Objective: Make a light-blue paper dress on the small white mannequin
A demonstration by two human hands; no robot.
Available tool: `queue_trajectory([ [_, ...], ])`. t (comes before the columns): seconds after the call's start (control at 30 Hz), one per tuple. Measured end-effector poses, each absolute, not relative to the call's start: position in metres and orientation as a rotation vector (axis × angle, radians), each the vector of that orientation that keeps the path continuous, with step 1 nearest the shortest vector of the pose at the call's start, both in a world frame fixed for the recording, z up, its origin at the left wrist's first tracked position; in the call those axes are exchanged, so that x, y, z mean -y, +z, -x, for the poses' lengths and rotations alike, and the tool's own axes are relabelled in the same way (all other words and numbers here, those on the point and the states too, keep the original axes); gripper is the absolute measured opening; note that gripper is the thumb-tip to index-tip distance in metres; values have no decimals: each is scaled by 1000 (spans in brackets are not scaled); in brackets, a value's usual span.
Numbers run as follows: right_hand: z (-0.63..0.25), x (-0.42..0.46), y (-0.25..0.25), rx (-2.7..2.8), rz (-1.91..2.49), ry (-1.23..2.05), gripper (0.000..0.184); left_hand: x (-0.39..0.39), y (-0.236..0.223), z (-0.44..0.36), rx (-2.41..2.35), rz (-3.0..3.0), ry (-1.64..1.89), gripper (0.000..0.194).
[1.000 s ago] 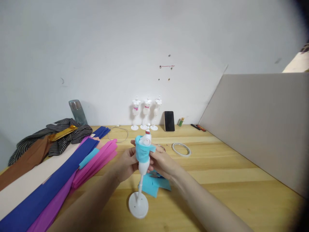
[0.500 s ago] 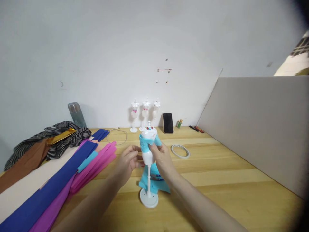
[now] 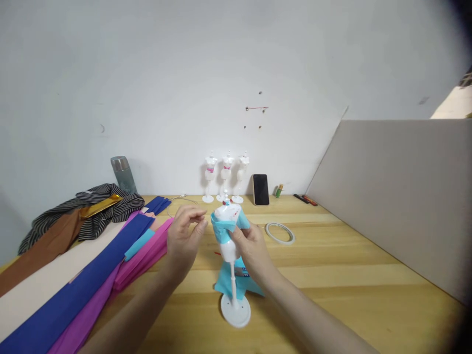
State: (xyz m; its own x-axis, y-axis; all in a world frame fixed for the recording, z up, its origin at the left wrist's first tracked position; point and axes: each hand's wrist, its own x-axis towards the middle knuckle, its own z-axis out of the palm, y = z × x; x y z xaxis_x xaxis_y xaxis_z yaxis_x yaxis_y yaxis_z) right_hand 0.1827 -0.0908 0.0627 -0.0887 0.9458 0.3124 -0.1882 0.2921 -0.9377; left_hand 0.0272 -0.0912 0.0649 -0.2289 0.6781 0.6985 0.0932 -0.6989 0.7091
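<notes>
A small white mannequin stand (image 3: pixel 230 246) with a round base (image 3: pixel 235 310) rests on the wooden table (image 3: pixel 332 275). A strip of light-blue paper (image 3: pixel 223 228) wraps its bust. My right hand (image 3: pixel 248 246) grips the torso over the paper. My left hand (image 3: pixel 184 235) hovers just left of the bust, fingertips pinched together; what they hold, if anything, is too small to make out. More light-blue paper pieces (image 3: pixel 236 285) lie on the table behind the stand's pole.
Long folded crepe sheets in blue (image 3: pixel 73 290), pink (image 3: pixel 143 255) and cream lie at left, beside striped cloth (image 3: pixel 99 209) and a grey flask (image 3: pixel 123 174). Three white mannequins (image 3: pixel 225 174), a phone (image 3: pixel 260 189) and a tape ring (image 3: pixel 280 232) lie further back. A grey partition (image 3: pixel 398 196) bounds the right.
The mannequin was tilted and lifted, then set upright on its base. My left hand let go of the torso and rose to the left, its fingers pinched.
</notes>
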Motion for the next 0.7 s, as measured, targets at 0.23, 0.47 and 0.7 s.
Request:
queue_trajectory([
  [0.23,-182,90,60,1318,755,1145,34,97,90,-10,-835,-2312,1844,14],
  [0.47,-181,92,61,1342,758,1113,30,94,93,-4,-830,-2433,1733,6],
  [0.7,-180,95,64,1400,754,1074,31,99,103,1,-859,-2581,1626,11],
])
